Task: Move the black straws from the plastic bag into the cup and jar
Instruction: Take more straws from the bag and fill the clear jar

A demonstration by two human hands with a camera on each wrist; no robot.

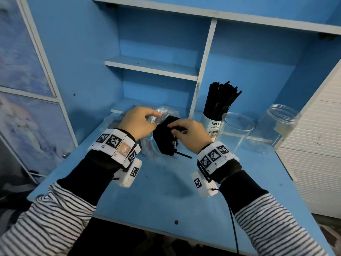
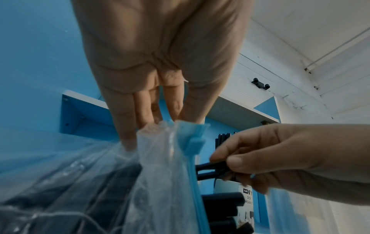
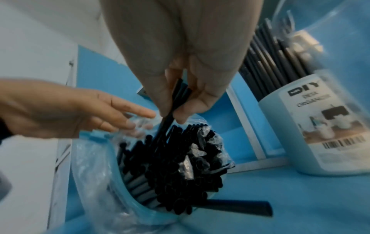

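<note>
Black straws [image 3: 176, 171]: light, stiff, slippery; best pinched near their tips. Right hand [image 1: 191, 134] pinches several. Left hand [image 1: 137, 122] pinches the limp plastic bag [image 2: 164, 158] rim.

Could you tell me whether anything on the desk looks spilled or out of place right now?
Yes, one thing: a loose black straw lies flat on the desk just outside the mouth of the plastic bag, apart from the bundle of straws inside it. It appears to have slipped out. Nothing else stands out.
</note>
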